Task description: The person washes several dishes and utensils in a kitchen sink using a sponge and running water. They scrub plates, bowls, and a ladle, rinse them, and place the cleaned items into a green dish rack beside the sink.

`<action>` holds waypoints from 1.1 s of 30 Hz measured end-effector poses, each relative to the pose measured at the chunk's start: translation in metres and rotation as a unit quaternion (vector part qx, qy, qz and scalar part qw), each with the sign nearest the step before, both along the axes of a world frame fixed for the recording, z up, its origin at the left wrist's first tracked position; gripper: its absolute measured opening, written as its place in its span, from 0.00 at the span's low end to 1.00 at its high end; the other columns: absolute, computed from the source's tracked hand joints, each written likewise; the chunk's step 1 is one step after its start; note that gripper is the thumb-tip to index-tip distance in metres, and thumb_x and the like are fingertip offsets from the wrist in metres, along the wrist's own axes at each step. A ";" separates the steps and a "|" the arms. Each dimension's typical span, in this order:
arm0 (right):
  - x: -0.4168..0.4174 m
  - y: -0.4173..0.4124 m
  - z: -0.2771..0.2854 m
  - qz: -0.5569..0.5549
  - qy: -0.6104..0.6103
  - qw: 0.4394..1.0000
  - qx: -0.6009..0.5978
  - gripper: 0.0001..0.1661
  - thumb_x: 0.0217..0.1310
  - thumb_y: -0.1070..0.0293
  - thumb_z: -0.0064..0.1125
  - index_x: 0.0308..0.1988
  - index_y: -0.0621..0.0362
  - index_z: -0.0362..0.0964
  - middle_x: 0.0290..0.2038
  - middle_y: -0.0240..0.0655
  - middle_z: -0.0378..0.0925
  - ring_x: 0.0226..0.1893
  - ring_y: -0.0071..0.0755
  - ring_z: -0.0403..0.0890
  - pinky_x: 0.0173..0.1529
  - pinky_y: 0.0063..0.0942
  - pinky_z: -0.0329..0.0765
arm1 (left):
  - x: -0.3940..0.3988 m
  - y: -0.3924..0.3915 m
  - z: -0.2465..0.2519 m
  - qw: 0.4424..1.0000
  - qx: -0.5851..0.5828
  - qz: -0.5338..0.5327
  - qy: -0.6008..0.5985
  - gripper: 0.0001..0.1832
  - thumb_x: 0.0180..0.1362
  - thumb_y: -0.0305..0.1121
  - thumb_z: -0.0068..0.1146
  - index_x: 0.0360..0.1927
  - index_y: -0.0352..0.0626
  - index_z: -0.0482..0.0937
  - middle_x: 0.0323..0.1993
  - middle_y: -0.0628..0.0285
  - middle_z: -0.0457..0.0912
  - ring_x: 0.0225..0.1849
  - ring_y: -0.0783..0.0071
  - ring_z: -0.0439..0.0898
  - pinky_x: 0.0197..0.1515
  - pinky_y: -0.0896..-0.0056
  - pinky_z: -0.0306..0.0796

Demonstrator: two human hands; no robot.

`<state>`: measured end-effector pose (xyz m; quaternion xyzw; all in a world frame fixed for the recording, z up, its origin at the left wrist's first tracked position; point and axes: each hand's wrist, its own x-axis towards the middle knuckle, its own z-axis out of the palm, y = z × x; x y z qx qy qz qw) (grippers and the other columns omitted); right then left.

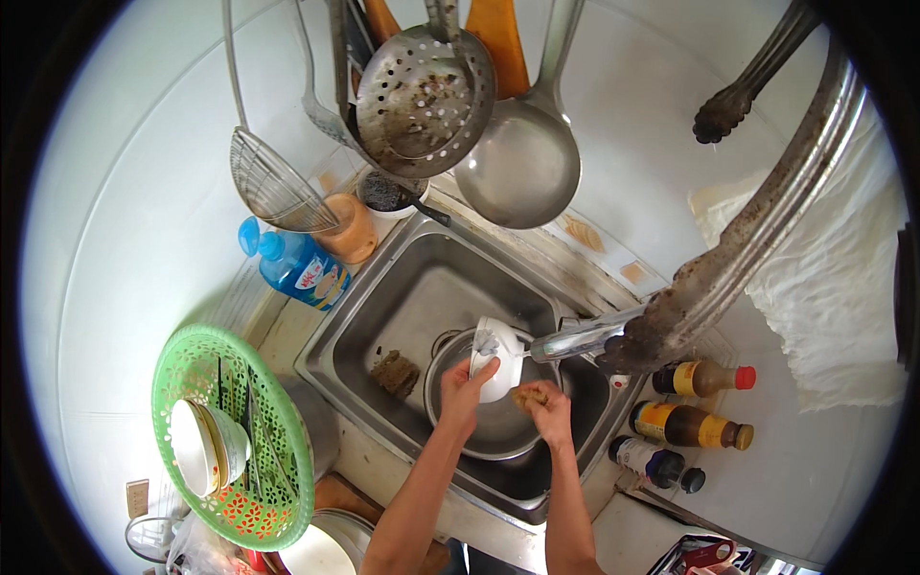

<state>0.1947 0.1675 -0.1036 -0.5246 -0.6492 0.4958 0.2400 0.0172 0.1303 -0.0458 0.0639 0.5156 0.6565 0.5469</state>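
Note:
My left hand (pixel 463 392) grips a white bowl (pixel 501 359) with a grey pattern, tilted on its side under the end of the metal faucet (pixel 575 341). Close to the bowl's right side, my right hand (pixel 550 410) holds a small tan scrubbing pad (pixel 527 397). Both hands are over a round metal basin (pixel 496 447) standing in the stainless steel sink (pixel 449 277). A brown sponge-like piece (pixel 395 374) lies on the sink floor, left of the basin.
Left stands a green perforated basket (pixel 277 402) with stacked bowls (pixel 205 445) and chopsticks. A blue soap bottle (pixel 305 273) is at the sink's corner. A skimmer (pixel 428 108) and ladle (pixel 517 165) hang above. Several sauce bottles (pixel 683 424) stand right. Tongs (pixel 726 108) hang upper right.

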 end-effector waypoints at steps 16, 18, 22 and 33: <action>-0.046 0.014 0.042 -0.132 0.312 0.910 -0.237 0.25 0.58 0.65 0.61 0.55 0.61 0.72 0.47 0.37 0.78 0.49 0.33 0.77 0.55 0.30 0.72 | -0.017 -0.042 -0.027 0.515 0.084 -0.131 0.843 0.20 0.52 0.33 0.55 0.51 0.49 0.80 0.47 0.62 0.84 0.48 0.64 0.82 0.50 0.61 0.76; -0.058 0.005 0.051 -0.155 0.366 0.882 -0.252 0.27 0.58 0.66 0.60 0.57 0.61 0.69 0.47 0.35 0.78 0.49 0.32 0.78 0.55 0.29 0.72 | 0.001 -0.053 -0.021 0.592 -0.034 -0.273 0.757 0.20 0.52 0.33 0.55 0.51 0.48 0.79 0.48 0.62 0.84 0.52 0.65 0.81 0.54 0.62 0.74; -0.032 0.014 0.004 -0.122 0.406 0.865 -0.269 0.24 0.60 0.60 0.56 0.54 0.58 0.69 0.44 0.34 0.78 0.47 0.34 0.78 0.53 0.33 0.74 | 0.033 -0.028 0.023 0.693 0.026 -0.225 0.684 0.18 0.51 0.32 0.55 0.48 0.46 0.79 0.45 0.63 0.84 0.51 0.65 0.81 0.54 0.63 0.72; -0.054 -0.020 0.075 -0.101 0.432 0.867 -0.226 0.31 0.72 0.51 0.48 0.65 0.58 0.61 0.61 0.38 0.69 0.62 0.38 0.68 0.65 0.39 0.65 | 0.023 -0.043 0.020 0.944 -0.042 -0.005 0.329 0.16 0.55 0.36 0.66 0.46 0.43 0.81 0.41 0.62 0.86 0.39 0.64 0.84 0.42 0.59 0.76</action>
